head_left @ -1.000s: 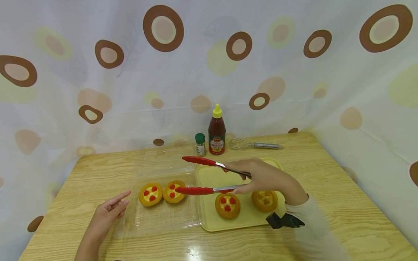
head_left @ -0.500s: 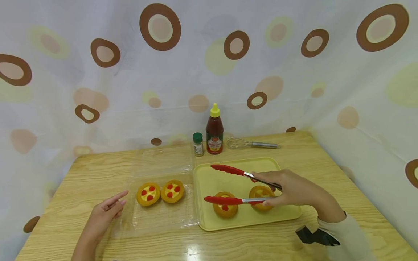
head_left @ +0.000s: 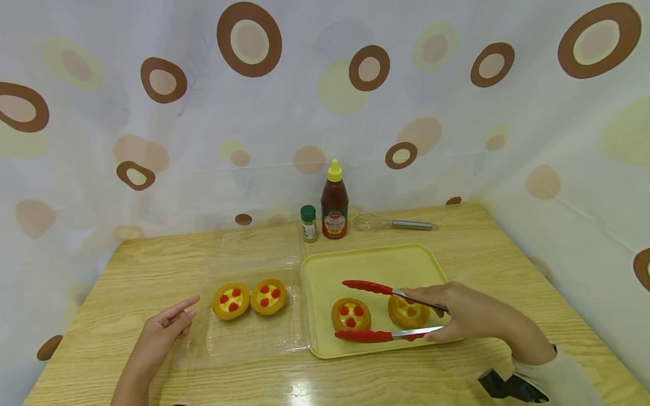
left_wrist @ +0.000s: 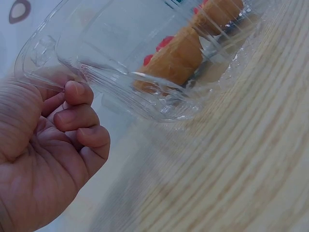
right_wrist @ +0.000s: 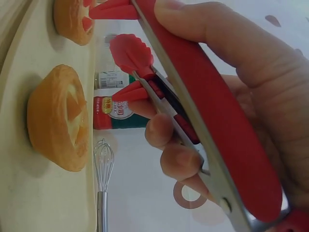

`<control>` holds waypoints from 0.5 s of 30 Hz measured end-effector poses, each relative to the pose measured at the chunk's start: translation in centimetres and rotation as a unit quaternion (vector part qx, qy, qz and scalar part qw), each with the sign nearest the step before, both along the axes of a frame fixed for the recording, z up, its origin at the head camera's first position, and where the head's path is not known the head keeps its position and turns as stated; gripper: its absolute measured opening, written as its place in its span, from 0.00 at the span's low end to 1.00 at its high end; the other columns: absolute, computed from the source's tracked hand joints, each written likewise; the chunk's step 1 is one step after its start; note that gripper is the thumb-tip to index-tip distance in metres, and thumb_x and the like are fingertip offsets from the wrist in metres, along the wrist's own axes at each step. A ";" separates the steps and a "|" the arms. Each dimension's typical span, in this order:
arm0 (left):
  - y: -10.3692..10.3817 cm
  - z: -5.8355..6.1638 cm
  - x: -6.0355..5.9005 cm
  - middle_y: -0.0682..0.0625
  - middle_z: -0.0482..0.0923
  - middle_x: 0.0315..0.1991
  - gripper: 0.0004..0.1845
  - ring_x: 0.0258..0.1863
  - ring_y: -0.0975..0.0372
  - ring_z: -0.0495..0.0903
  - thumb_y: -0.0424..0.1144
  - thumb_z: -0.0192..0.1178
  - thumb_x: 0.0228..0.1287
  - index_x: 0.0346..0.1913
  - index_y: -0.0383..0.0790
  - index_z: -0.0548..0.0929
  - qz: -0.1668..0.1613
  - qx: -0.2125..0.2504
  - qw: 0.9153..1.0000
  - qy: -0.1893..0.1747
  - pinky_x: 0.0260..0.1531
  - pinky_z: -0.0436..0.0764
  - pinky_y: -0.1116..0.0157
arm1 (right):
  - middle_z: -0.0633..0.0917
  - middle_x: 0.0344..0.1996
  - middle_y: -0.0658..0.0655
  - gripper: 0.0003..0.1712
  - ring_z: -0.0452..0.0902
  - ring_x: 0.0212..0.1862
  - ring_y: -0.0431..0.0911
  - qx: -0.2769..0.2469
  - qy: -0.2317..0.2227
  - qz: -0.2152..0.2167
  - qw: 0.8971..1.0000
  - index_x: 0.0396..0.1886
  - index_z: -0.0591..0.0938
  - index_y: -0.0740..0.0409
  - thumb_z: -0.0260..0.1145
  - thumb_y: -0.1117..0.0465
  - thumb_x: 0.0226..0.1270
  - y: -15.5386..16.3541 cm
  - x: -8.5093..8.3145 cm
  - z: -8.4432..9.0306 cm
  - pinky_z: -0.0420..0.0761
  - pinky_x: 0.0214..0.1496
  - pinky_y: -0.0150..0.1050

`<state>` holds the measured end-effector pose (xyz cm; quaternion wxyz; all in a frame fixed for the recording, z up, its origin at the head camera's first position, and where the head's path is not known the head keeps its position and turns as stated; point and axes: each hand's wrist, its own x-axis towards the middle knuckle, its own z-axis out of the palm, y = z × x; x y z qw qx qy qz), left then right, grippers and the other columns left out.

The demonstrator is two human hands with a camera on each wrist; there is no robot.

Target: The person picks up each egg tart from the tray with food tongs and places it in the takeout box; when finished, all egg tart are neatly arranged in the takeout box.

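Note:
My right hand (head_left: 443, 317) grips red-tipped metal tongs (head_left: 378, 312) low over the yellow tray (head_left: 376, 262). The tongs are spread, one tip on each side of a tart with red dots (head_left: 351, 314). A plain yellow-filled tart (head_left: 408, 311) sits between the tong arms close to my fingers. In the right wrist view my fingers (right_wrist: 203, 29) curl round the tongs (right_wrist: 212, 121), with that tart (right_wrist: 58, 118) beside them. My left hand (head_left: 172, 321) rests at the left edge of a clear plastic container (head_left: 254, 338), index finger out, holding nothing. The container (left_wrist: 120, 72) holds two red-dotted tarts (head_left: 231, 300) (head_left: 268, 296).
A ketchup bottle (head_left: 334, 200), a small green-capped spice jar (head_left: 308, 223) and a wire whisk (head_left: 393, 224) stand along the back of the wooden table (head_left: 508, 265). The container's open lid (head_left: 256, 245) lies flat behind it. A spotted curtain surrounds the table.
My right hand has carried the tongs from above the container rightward and down to the tray, where they now straddle the red-dotted tart. My left hand has stayed put.

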<state>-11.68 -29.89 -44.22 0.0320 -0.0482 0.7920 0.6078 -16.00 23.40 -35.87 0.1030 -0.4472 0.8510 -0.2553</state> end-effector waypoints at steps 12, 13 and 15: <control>-0.2 -0.2 0.0 0.57 0.62 0.20 0.29 0.22 0.69 0.63 0.46 0.53 0.64 0.63 0.32 0.65 -0.003 0.004 1.000 0.003 0.26 0.70 0.69 | 0.74 0.25 0.43 0.38 0.57 0.20 0.30 0.039 -0.023 0.011 0.999 0.62 0.67 0.63 0.68 0.52 0.54 -0.7 -0.2 -0.5 0.63 0.20 0.25; -0.2 -0.2 0.0 0.57 0.62 0.20 0.29 0.22 0.68 0.63 0.46 0.53 0.64 0.63 0.32 0.65 -0.004 0.005 1.000 0.004 0.26 0.70 0.69 | 0.72 0.23 0.42 0.38 0.56 0.20 0.30 0.039 -0.024 0.010 0.999 0.62 0.68 0.63 0.68 0.53 0.54 -0.7 -0.2 -0.5 0.62 0.19 0.25; -0.2 -0.2 0.0 0.57 0.62 0.20 0.29 0.22 0.68 0.63 0.46 0.53 0.64 0.63 0.31 0.65 -0.005 0.006 1.000 0.005 0.26 0.69 0.68 | 0.68 0.19 0.41 0.36 0.54 0.19 0.30 0.040 -0.025 0.011 0.999 0.61 0.69 0.64 0.68 0.53 0.54 -0.7 -0.3 -0.6 0.61 0.19 0.24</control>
